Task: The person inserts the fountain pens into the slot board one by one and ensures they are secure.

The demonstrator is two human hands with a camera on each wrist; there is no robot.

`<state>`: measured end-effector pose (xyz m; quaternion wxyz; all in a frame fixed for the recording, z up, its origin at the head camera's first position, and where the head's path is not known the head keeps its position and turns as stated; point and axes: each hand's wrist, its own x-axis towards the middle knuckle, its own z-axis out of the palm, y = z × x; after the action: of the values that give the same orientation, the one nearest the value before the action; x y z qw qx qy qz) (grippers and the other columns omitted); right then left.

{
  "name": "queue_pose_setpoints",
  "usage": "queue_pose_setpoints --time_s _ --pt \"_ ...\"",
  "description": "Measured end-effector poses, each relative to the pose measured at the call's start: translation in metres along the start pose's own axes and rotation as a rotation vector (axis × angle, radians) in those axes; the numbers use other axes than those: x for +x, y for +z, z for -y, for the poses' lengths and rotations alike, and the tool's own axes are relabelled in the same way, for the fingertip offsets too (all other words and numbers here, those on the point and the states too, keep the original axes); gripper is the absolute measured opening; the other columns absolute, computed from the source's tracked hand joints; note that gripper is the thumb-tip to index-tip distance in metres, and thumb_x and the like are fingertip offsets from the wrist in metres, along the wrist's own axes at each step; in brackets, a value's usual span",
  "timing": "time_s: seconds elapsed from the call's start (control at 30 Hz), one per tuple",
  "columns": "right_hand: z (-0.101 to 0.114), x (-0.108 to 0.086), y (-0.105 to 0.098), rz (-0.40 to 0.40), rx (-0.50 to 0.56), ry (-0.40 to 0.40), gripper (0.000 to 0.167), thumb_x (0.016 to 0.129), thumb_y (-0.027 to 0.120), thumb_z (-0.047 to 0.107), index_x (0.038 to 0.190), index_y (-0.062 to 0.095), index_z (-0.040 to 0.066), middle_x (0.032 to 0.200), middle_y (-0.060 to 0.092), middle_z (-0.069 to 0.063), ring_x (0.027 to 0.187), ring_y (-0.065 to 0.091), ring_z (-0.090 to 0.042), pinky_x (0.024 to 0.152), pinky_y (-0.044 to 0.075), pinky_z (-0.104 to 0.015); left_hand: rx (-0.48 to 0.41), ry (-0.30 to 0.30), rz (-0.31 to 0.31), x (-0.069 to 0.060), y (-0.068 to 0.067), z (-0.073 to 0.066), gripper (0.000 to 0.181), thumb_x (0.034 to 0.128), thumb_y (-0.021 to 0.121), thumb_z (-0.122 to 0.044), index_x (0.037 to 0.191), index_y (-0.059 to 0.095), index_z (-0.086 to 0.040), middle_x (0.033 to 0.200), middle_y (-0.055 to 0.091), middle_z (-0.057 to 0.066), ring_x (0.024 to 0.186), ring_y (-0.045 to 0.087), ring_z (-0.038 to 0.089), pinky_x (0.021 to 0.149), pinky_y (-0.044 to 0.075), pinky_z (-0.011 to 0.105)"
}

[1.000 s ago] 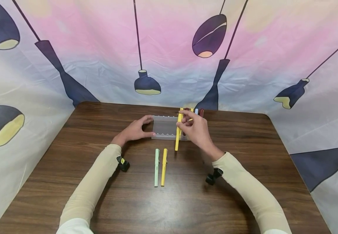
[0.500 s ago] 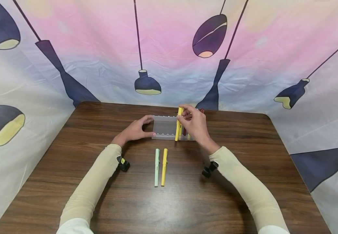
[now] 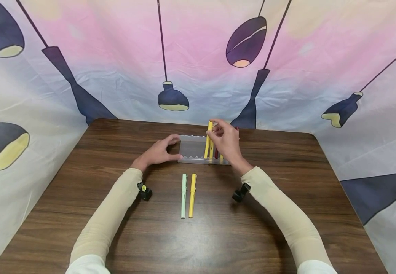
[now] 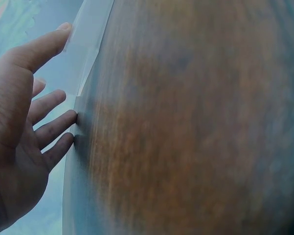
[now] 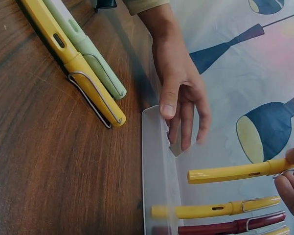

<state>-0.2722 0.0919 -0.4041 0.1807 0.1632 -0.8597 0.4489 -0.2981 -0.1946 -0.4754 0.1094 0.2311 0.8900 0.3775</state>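
My right hand (image 3: pixel 226 140) pinches a yellow pen (image 3: pixel 208 144) near its capped end, between thumb and fingers. The pen is tilted over a clear plastic pen rack (image 3: pixel 192 160) with notched edges. In the right wrist view its free end stands apart from the rack's front wall (image 5: pixel 152 147). Beside it in the rack lie another yellow pen (image 5: pixel 205 210), a dark red pen (image 5: pixel 210 228) and more pens partly hidden by my right hand. My left hand (image 3: pixel 156 152) spans the rack's left end, fingers extended, thumb touching the front corner and fingers by the back one.
A mint green pen (image 3: pixel 183 198) and a yellow pen (image 3: pixel 192 198) lie side by side on the brown wooden table (image 3: pixel 143 236), in front of the rack. Behind the table's back edge hangs a cloth (image 3: pixel 122 64) printed with lamps.
My right hand has moved back and slightly left with the yellow pen, whose lower end has gone from in front of the rack to over it. My left hand stays put.
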Motion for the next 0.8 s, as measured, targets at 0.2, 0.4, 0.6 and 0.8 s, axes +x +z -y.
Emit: queue_pose_setpoints --time_s 0.2,0.4,0.6,0.8 --pt "-0.003 0.001 0.008 -0.014 -0.032 -0.043 0.038 0.094 0.077 0.014 0.130 0.069 0.010 0.097 0.071 -0.011 0.083 0.073 -0.023 0.075 0.061 -0.040 0.005 -0.003 0.003 0.001 0.000 0.000 0.095 0.0879 0.078 -0.051 0.159 0.031 -0.009 0.160 0.043 0.011 0.147 0.041 0.028 0.121 0.029 0.053" --pt "-0.008 0.001 0.012 -0.027 -0.030 -0.055 0.038 0.092 0.078 0.011 0.128 0.069 0.008 0.096 0.072 -0.012 0.082 0.073 -0.023 0.073 0.061 -0.039 0.001 -0.008 0.005 0.001 0.000 -0.001 0.094 0.0884 0.078 -0.049 0.159 0.031 -0.010 0.160 0.042 0.011 0.148 0.040 0.028 0.121 0.029 0.053" --pt "-0.012 -0.001 0.016 -0.025 -0.029 -0.063 0.037 0.091 0.078 0.009 0.128 0.070 0.009 0.095 0.071 -0.011 0.082 0.073 -0.023 0.073 0.061 -0.039 0.001 -0.011 0.005 0.000 0.000 -0.001 0.093 0.0887 0.078 -0.049 0.159 0.031 -0.012 0.160 0.042 0.010 0.148 0.040 0.028 0.121 0.029 0.052" --pt "-0.015 -0.003 0.018 -0.002 -0.039 -0.042 0.037 0.092 0.078 0.011 0.128 0.069 0.010 0.095 0.072 -0.010 0.081 0.073 -0.022 0.073 0.061 -0.037 -0.005 -0.006 0.007 0.000 0.000 0.000 0.093 0.0886 0.078 -0.049 0.159 0.031 -0.011 0.160 0.042 0.010 0.148 0.040 0.028 0.121 0.030 0.053"
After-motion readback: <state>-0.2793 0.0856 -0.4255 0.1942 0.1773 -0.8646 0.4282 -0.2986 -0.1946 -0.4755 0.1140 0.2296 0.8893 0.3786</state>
